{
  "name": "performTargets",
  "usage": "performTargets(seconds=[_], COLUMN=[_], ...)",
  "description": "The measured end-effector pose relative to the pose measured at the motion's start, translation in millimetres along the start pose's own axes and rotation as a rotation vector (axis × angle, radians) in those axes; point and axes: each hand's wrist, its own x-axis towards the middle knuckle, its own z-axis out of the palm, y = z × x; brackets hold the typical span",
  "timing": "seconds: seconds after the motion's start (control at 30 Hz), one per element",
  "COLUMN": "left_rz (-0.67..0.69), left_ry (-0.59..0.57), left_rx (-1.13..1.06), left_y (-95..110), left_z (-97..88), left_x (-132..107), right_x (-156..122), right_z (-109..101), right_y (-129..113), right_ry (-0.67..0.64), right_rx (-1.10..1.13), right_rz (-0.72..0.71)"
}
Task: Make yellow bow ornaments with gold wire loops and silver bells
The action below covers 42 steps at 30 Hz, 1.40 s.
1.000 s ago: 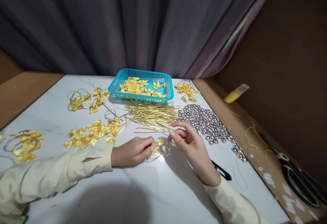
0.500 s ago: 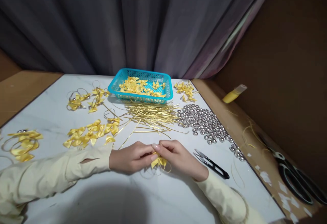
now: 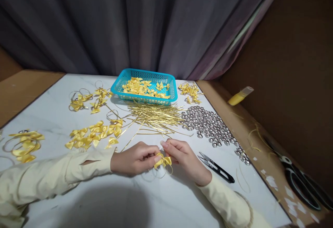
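Near the front middle of the white tabletop, my left hand pinches a yellow satin ribbon bow between thumb and fingers. A thin gold cord loop hangs below the bow. Just to the right, my right hand has thumb and forefinger pressed together above the bow; what they hold, if anything, is too small to make out. Beyond both hands lies a pile of gold cords. Silver beads spread out to its right. Black thread snips lie beside my right hand.
A blue plastic basket of yellow bows stands at the back. Loose bows and looped bows lie on the left, more at back right. Large scissors, paper scraps and a yellow tube are along the right.
My right hand has drawn slightly up and away from the bow, exposing more of it. The left hand keeps its pinch in nearly the same place.
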Motion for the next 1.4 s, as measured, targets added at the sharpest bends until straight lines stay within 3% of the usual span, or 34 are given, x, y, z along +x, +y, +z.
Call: performTargets(seconds=[0.27,0.4,0.53,0.73,0.9,1.13,1.4], left_rz=[-0.021,-0.022,-0.112,-0.365,-0.444,-0.464,-0.398], left_ry=[0.003,0.004,-0.013,-0.015,-0.056,-0.055,-0.044], left_rx=[-0.013,-0.052,-0.155,-0.533,-0.797,-0.687,-0.4], left_y=[-1,-3,-2,2,2,5,2], left_z=[1.9,2.3,1.7,6.7,11.3,11.8,6.9], left_x=[-1,-2,-3,-1,0,-2,-2], right_x=[-3,-3,-4,-8,-7,-2,-3], right_z=[4,3,3,6,7,-9,-18], right_y=[-1,0,-2,3,2,0,-4], right_ry=[0.1,0.006,-0.038,0.04,0.162,0.375,0.429], right_rx=[-0.166,-0.223,-0.283,-0.376,-0.368,-0.108,-0.06], right_rz=[-0.094,-0.106,-0.126,-0.214,-0.246,-0.187,-0.198])
